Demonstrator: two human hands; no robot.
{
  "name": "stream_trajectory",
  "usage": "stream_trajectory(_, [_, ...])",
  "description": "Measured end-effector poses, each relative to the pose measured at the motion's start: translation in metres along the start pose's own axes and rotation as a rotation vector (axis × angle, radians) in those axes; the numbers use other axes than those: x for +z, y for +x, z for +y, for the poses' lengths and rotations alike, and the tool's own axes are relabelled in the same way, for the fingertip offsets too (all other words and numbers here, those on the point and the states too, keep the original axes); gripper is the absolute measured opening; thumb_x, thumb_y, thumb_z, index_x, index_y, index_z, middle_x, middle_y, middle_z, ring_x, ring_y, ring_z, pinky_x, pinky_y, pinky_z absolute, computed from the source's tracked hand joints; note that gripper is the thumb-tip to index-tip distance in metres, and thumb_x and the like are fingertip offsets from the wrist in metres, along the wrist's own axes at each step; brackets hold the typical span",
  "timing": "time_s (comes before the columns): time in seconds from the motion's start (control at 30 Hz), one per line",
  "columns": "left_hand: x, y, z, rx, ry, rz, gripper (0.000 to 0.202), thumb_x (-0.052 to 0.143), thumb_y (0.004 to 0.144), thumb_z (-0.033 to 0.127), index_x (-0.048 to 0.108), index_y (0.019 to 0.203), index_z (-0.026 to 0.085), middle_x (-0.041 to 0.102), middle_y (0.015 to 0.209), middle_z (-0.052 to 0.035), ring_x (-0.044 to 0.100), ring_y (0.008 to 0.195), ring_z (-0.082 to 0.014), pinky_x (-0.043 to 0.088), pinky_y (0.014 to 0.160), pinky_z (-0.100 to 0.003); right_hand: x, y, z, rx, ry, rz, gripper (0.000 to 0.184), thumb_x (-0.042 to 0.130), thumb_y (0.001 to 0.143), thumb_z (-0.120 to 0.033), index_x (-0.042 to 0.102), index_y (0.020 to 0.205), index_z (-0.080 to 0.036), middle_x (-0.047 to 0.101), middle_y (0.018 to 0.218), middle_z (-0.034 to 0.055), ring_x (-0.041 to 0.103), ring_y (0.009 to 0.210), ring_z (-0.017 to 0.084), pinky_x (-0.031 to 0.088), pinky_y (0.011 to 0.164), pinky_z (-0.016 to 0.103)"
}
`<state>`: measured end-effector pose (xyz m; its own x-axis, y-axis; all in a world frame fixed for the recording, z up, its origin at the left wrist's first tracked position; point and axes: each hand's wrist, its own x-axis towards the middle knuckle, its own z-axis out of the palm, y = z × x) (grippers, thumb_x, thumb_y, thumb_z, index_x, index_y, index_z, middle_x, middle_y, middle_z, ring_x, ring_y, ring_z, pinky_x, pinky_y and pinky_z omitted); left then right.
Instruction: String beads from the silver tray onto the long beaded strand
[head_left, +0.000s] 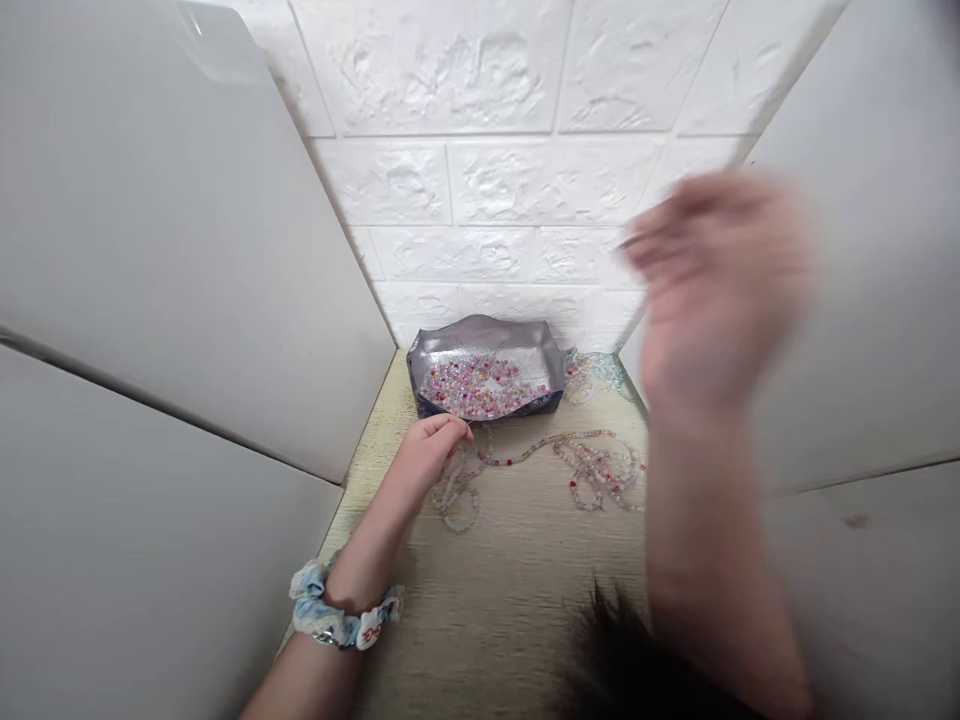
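Observation:
My left hand (436, 440), wearing a pale blue scrunchie (330, 612) at the wrist, pinches one end of a bead string (529, 452) just in front of an opened pouch. Loose pink, clear and red beads (480, 385) cover the bottom of this silvery-lined pouch (484, 326). From my left fingers the string hangs in loops and runs right across the table. High on the right, my right hand (712, 290) is smeared by motion. Its fingers look drawn together, with a thin dark sliver at their tips that I cannot make out.
A tangled heap of strung beads (600, 470) lies right of centre on the wooden table (480, 600). Pale blue-green beads (604, 370) lie in the back right corner. White panels (187, 250) flank both sides, and a white brick-patterned wall (502, 180) stands behind.

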<state>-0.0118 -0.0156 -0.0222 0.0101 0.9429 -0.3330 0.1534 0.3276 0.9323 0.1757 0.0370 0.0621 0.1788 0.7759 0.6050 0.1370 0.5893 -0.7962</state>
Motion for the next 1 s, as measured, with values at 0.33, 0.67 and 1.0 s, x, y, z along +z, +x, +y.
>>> stream_trajectory(0.33, [0.008, 0.001, -0.010, 0.185, 0.377, -0.157, 0.024, 0.045, 0.068, 0.031, 0.060, 0.062, 0.013, 0.045, 0.051, 0.0039, 0.034, 0.049, -0.0077, 0.025, 0.047, -0.020, 0.060, -0.028, 0.098, 0.260, -0.997, -1.087, 0.028, 0.041, 0.069, -0.001, 0.064, 0.082, -0.010, 0.063, 0.087, 0.0116, 0.057, 0.084, 0.017, 0.040, 0.074, 0.023])
stream_trajectory(0.67, [0.003, -0.003, -0.006, 0.225, 0.281, -0.164, 0.026, 0.047, 0.069, 0.035, 0.064, 0.068, 0.014, 0.056, 0.058, 0.0008, 0.045, 0.053, -0.0100, 0.032, 0.051, -0.021, 0.060, -0.034, 0.105, 0.291, -1.091, -1.028, 0.028, 0.038, 0.077, -0.009, 0.061, 0.093, -0.007, 0.061, 0.088, 0.0164, 0.058, 0.084, 0.019, 0.041, 0.074, 0.025])
stream_trajectory(1.0, [0.003, -0.001, -0.001, 0.083, -0.086, -0.022, 0.016, 0.048, 0.064, 0.028, 0.053, 0.061, 0.014, 0.039, 0.045, 0.0060, 0.027, 0.034, -0.0034, 0.020, 0.036, -0.018, 0.064, -0.040, 0.101, 0.249, -1.159, -0.984, 0.030, 0.037, 0.074, -0.006, 0.059, 0.094, -0.009, 0.060, 0.089, 0.0169, 0.059, 0.084, 0.024, 0.043, 0.067, 0.029])
